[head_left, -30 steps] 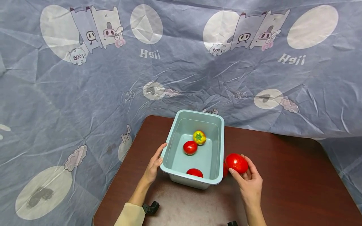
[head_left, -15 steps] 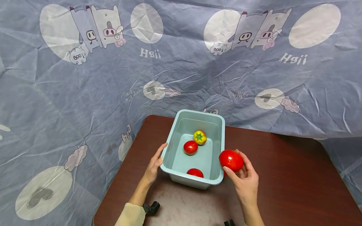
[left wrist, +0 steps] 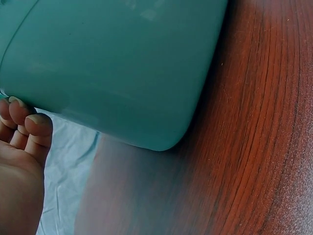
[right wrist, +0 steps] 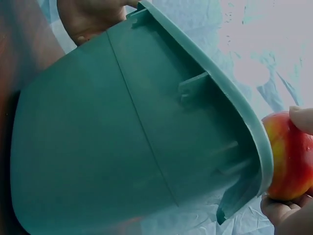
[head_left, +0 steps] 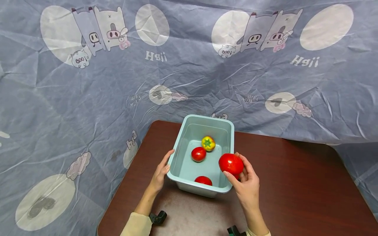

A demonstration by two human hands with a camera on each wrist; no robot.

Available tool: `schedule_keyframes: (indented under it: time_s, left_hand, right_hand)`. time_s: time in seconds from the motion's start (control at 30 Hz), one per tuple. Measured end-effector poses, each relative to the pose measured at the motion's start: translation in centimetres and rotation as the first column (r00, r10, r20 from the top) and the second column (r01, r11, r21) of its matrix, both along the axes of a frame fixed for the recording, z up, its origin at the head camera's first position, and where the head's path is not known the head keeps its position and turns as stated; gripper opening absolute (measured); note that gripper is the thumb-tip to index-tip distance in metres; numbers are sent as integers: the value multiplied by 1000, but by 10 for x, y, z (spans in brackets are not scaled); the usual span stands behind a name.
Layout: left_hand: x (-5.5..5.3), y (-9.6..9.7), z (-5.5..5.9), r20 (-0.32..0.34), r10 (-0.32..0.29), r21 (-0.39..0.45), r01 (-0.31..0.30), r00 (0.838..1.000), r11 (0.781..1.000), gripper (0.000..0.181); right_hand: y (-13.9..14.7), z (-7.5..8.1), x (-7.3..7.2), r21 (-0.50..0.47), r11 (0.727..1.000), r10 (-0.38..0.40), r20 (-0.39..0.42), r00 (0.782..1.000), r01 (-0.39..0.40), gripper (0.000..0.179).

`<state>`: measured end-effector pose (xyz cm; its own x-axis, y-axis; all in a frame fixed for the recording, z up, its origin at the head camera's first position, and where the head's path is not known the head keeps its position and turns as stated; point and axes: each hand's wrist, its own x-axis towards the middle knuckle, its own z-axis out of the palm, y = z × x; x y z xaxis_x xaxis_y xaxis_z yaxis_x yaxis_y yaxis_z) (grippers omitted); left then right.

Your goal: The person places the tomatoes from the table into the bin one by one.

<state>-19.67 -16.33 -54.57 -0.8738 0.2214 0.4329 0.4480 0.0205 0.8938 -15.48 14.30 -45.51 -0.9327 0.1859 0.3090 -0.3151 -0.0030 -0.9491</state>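
Observation:
My left hand [head_left: 159, 173] grips the left rim of a pale blue-green plastic tub [head_left: 183, 186]; in the left wrist view its curled fingertips [left wrist: 39, 125] meet the rim. A shiny red tomato [head_left: 231, 164] is held between the thumb and fingers of my right hand [head_left: 248, 185], overlapping the tub's right rim in the head view. Yellow shows on this tomato's side [right wrist: 291, 156] in the right wrist view. Inside the tub lie a yellow tomato [head_left: 208, 143] with a green star-shaped top, a red one [head_left: 199, 154] beside it, and another red one [head_left: 203, 180] partly hidden by the near wall.
The tub stands on a dark reddish-brown table [head_left: 295, 183]. A bit of another red object [head_left: 237, 176] shows behind my right fingers, mostly hidden. A grey-blue printed cloth [head_left: 189, 72] hangs behind the table and along its left.
My right hand has carried the red tomato leftward and slightly up, from beside the tub to over its right rim. The left hand and the tub have stayed in place.

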Motion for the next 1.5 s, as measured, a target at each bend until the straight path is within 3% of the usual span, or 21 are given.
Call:
schedule_keyframes:
  time_s: [0.23, 0.47, 0.57, 0.87, 1.03, 1.37, 1.5]
  left_hand:
    - [-2, 0, -5, -15, 10, -6, -10, 1000, 1000, 56]
    - [11, 4, 24, 1, -3, -6, 3, 1000, 1000, 58]
    - [14, 5, 29, -7, 7, -17, -7, 1000, 1000, 59]
    - [13, 5, 27, 4, 1, 3, -1, 1000, 1000, 58]
    - [13, 6, 27, 18, -13, 20, 12, 1000, 1000, 58]
    - [14, 6, 29, 28, -2, 8, 2, 1000, 1000, 58]
    - [14, 6, 29, 16, 5, 8, -5, 1000, 1000, 58]
  right_hand:
    - [-6, -2, -3, 6, 1000, 15, 10, 1000, -15, 73]
    - [-7, -5, -3, -10, 999, 34, -28, 999, -35, 72]
    - [-6, -7, -2, -13, 1000, 24, -25, 999, -25, 71]
    - [-2, -12, 0, -75, 997, 6, -8, 1000, -6, 59]
    - [5, -23, -2, -82, 995, -61, 37, 997, 63, 48]
    - [36, -59, -17, -184, 952, -196, 245, 950, 244, 42]
    - [48, -73, -20, -121, 950, -243, 293, 925, 288, 45]
